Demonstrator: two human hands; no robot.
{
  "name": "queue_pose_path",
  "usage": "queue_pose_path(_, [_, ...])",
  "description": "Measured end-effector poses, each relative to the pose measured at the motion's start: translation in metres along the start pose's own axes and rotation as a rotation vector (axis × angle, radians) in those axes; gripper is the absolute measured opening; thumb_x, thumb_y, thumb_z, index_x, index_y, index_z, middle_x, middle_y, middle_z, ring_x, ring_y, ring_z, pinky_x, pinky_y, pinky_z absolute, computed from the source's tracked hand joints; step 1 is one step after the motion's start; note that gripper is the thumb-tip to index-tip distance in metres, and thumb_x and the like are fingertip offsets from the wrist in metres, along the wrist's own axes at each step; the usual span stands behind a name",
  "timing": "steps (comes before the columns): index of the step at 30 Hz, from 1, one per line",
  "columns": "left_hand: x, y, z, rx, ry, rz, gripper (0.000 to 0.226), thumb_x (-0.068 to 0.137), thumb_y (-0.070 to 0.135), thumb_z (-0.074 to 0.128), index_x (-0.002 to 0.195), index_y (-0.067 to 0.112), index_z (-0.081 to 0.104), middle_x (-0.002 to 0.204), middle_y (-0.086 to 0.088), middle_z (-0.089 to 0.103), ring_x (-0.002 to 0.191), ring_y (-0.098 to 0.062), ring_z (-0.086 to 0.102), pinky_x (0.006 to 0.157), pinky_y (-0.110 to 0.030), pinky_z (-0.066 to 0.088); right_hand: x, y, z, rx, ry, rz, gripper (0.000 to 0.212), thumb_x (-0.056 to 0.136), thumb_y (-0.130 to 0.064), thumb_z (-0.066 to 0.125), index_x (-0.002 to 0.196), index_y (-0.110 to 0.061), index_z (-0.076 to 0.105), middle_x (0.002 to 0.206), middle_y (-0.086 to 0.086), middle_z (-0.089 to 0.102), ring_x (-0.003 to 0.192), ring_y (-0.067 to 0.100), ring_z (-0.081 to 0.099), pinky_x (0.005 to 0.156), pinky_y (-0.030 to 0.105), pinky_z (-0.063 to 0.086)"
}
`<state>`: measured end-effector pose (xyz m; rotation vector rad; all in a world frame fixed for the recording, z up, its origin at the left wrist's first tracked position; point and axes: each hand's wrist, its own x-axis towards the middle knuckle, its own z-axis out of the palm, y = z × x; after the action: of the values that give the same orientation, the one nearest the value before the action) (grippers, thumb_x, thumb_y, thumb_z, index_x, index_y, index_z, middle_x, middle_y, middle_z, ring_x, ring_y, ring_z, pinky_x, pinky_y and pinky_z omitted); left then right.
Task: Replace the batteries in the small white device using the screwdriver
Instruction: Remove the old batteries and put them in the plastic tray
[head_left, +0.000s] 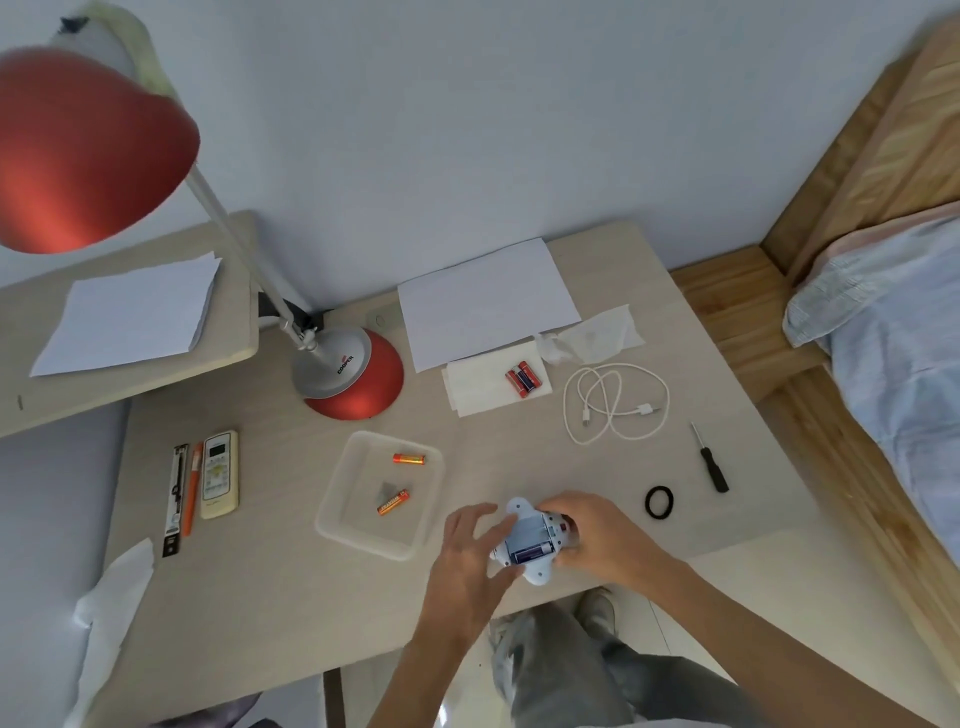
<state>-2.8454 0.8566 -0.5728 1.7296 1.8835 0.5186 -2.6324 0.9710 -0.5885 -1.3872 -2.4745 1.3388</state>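
Observation:
The small white device (531, 540) lies back-up near the table's front edge, its battery bay open with a dark battery in the lower slot. My left hand (470, 553) holds its left side and my right hand (597, 535) grips its right side. Two orange batteries (409, 458) (392, 502) lie in a clear plastic tray (340, 514) to the left. Two red and blue batteries (523, 379) rest on a white paper further back. The black-handled screwdriver (710, 460) lies on the table to the right, apart from both hands.
A red desk lamp (353, 374) stands at the back left, its shade overhanging. A white cable (615, 402), a black hair tie (659, 502), paper sheets (485, 306), a crumpled tissue (592, 335), a remote control (220, 474) and pens (182, 493) lie around. A bed (893, 322) is at the right.

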Motion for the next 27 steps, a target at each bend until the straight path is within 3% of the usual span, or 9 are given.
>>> queue_pose_path(3, [0.011,0.008,-0.015,0.193,-0.101,0.229,0.053,0.092,0.036,0.078,0.141,0.035,0.059,0.150,0.002,0.045,0.139,-0.016,0.043,0.081,-0.023,0.060,0.001,-0.003,-0.002,-0.004,0.004,-0.015,0.045,0.085,-0.026,0.084,0.127,-0.031,0.069,0.114,-0.011,0.073,0.100,0.012,0.069,0.093,0.030,0.061])
queue_pose_path(8, [0.022,0.009,-0.018,0.385,-0.270,0.452,0.063,0.091,0.031,0.080,0.147,0.036,0.050,0.151,-0.006,0.044,0.135,-0.023,0.050,0.090,-0.027,0.061,0.003,-0.005,-0.004,0.000,-0.008,0.000,0.041,0.081,-0.028,0.084,0.120,-0.029,0.071,0.107,-0.009,0.074,0.094,0.013,0.071,0.087,0.036,0.063])
queue_pose_path(16, [0.038,0.007,-0.028,0.440,-0.361,0.530,0.065,0.092,0.034,0.080,0.145,0.044,0.044,0.148,-0.003,0.042,0.132,-0.023,0.047,0.095,-0.033,0.059,0.006,-0.007,-0.007,-0.037,-0.026,-0.021,0.046,0.077,-0.023,0.083,0.122,-0.022,0.070,0.110,-0.003,0.075,0.095,0.017,0.071,0.087,0.040,0.062])
queue_pose_path(27, [0.048,0.001,-0.025,0.476,-0.386,0.528,0.060,0.088,0.036,0.083,0.136,0.042,0.046,0.136,-0.005,0.046,0.120,-0.025,0.048,0.083,-0.033,0.062,0.010,-0.011,-0.012,-0.035,-0.057,-0.055,0.044,0.079,-0.022,0.082,0.121,-0.017,0.072,0.109,0.001,0.076,0.095,0.019,0.071,0.088,0.038,0.061])
